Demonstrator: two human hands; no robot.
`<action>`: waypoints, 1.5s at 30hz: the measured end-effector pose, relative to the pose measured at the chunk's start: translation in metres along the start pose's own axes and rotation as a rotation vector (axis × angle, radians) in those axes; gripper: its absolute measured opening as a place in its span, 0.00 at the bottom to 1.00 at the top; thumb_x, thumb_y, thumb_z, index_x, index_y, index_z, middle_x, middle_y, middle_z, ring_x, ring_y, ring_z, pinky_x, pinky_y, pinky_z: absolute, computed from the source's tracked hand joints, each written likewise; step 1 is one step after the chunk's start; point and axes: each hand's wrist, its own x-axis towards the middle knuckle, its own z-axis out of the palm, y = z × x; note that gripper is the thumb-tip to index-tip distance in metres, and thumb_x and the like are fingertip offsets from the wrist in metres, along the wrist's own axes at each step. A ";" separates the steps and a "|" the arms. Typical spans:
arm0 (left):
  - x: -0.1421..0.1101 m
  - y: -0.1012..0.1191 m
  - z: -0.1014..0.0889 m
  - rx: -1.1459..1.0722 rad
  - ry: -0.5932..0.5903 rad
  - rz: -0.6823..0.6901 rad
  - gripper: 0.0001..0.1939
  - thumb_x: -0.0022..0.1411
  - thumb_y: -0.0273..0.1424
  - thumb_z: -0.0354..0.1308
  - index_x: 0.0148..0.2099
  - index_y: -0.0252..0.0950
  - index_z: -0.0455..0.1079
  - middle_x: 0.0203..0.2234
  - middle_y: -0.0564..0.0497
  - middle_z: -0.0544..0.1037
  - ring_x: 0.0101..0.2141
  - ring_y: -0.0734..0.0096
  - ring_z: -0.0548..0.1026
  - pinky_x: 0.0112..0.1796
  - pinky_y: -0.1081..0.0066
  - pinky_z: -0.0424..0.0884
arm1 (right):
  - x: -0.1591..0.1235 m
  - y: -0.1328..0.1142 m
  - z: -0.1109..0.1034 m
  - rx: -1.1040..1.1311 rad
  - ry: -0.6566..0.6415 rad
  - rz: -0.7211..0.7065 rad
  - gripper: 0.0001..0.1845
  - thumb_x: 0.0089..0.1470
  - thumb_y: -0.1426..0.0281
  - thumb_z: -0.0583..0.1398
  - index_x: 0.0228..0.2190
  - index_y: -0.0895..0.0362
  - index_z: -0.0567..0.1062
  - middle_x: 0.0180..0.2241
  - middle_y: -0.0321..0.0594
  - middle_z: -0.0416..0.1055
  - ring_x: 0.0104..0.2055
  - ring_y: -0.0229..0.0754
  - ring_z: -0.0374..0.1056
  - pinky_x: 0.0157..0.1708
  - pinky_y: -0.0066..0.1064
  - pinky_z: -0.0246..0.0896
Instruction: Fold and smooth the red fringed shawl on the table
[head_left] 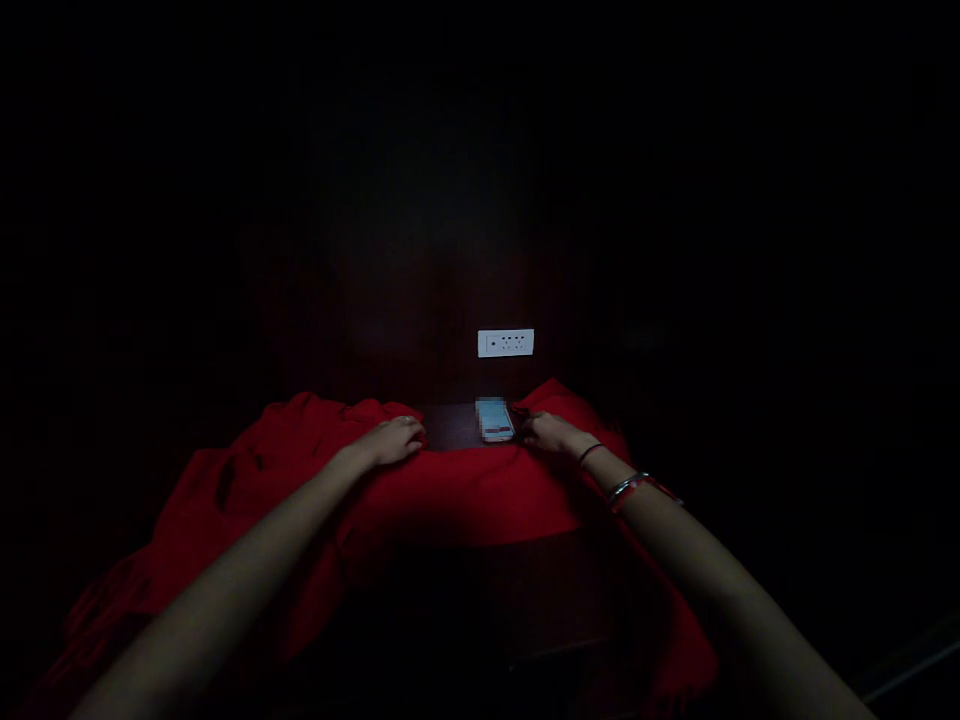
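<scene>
A red cloth [465, 495], with what looks like fringe at its ends, lies across a dark surface and hangs down at both sides. It is bunched up on the left. My left hand [395, 440] is closed on its far edge, fingers curled inward. On the other side, my right hand [549, 432] is also closed on the cloth, beside a folded-up part; its fingertips are partly lost in shadow. Between the hands lies a phone [496, 424] with a lit screen, nearer to my right hand and apart from it.
A white wall socket panel [506, 343] sits on the dark wall behind the phone. A strip of the dark tabletop [452, 428] shows between the hands. Most of the surroundings are too dark to make out.
</scene>
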 end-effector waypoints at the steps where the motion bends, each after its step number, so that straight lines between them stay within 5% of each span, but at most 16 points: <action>1: 0.011 0.007 0.009 -0.069 -0.033 0.002 0.14 0.55 0.36 0.48 0.42 0.35 0.65 0.42 0.46 0.67 0.43 0.64 0.64 0.44 0.63 0.60 | 0.006 -0.004 0.005 -0.004 0.001 0.011 0.19 0.47 0.67 0.53 0.42 0.58 0.68 0.43 0.49 0.64 0.43 0.47 0.62 0.38 0.32 0.57; 6: 0.033 0.019 0.032 -0.203 -0.056 0.038 0.15 0.57 0.34 0.48 0.47 0.34 0.60 0.42 0.47 0.66 0.39 0.69 0.67 0.37 0.63 0.66 | 0.023 -0.001 0.015 -0.005 -0.062 0.021 0.17 0.41 0.70 0.57 0.37 0.57 0.71 0.38 0.47 0.69 0.39 0.47 0.65 0.37 0.36 0.57; 12: 0.029 0.001 0.021 -0.284 -0.039 0.061 0.13 0.57 0.35 0.47 0.42 0.35 0.64 0.39 0.49 0.68 0.38 0.68 0.68 0.37 0.66 0.66 | 0.013 0.027 -0.006 0.105 -0.051 -0.100 0.12 0.43 0.74 0.53 0.32 0.58 0.73 0.31 0.40 0.71 0.32 0.37 0.65 0.31 0.24 0.56; 18: 0.004 -0.014 -0.046 -0.390 0.140 0.002 0.16 0.54 0.41 0.45 0.33 0.34 0.67 0.28 0.51 0.72 0.32 0.69 0.69 0.34 0.71 0.63 | -0.013 0.050 -0.045 0.495 0.048 -0.203 0.16 0.46 0.63 0.51 0.25 0.63 0.72 0.23 0.37 0.68 0.26 0.35 0.61 0.26 0.25 0.54; 23: -0.030 0.000 -0.114 -0.329 0.249 -0.030 0.18 0.53 0.42 0.44 0.34 0.35 0.67 0.32 0.52 0.72 0.35 0.69 0.68 0.38 0.73 0.62 | -0.030 0.042 -0.070 0.636 0.227 -0.243 0.18 0.43 0.60 0.54 0.27 0.62 0.72 0.26 0.38 0.69 0.29 0.37 0.61 0.31 0.28 0.55; 27: -0.055 0.002 -0.142 -0.141 0.370 -0.123 0.18 0.54 0.41 0.42 0.36 0.36 0.67 0.34 0.53 0.72 0.36 0.69 0.68 0.39 0.73 0.60 | -0.038 0.022 -0.087 0.704 0.470 -0.213 0.19 0.45 0.59 0.52 0.28 0.62 0.72 0.27 0.40 0.69 0.32 0.39 0.62 0.33 0.29 0.55; 30: -0.074 -0.006 -0.150 -0.064 0.457 -0.219 0.18 0.56 0.38 0.40 0.38 0.34 0.66 0.34 0.51 0.72 0.36 0.69 0.68 0.39 0.73 0.61 | -0.044 0.008 -0.094 0.743 0.346 -0.300 0.19 0.44 0.59 0.54 0.29 0.62 0.72 0.28 0.39 0.69 0.31 0.38 0.62 0.32 0.29 0.56; 36: -0.100 -0.025 -0.149 -0.045 0.453 -0.361 0.16 0.57 0.34 0.40 0.39 0.31 0.64 0.34 0.48 0.71 0.34 0.70 0.67 0.37 0.73 0.61 | -0.060 -0.025 -0.055 0.767 -0.400 -0.400 0.23 0.38 0.59 0.59 0.35 0.62 0.72 0.28 0.38 0.69 0.26 0.33 0.61 0.27 0.26 0.57; 38: -0.104 -0.028 -0.146 -0.033 0.410 -0.370 0.15 0.57 0.34 0.40 0.38 0.31 0.64 0.34 0.49 0.71 0.34 0.71 0.67 0.37 0.74 0.61 | -0.061 -0.038 -0.032 0.719 -0.532 -0.397 0.25 0.38 0.58 0.59 0.36 0.62 0.72 0.32 0.40 0.68 0.29 0.34 0.62 0.29 0.26 0.58; 45: -0.105 -0.036 -0.132 0.034 0.292 -0.382 0.17 0.57 0.35 0.39 0.39 0.31 0.64 0.34 0.46 0.71 0.34 0.69 0.68 0.37 0.73 0.61 | -0.072 -0.088 0.021 0.440 -0.235 -0.494 0.39 0.34 0.52 0.60 0.47 0.58 0.63 0.45 0.45 0.57 0.46 0.44 0.55 0.46 0.33 0.50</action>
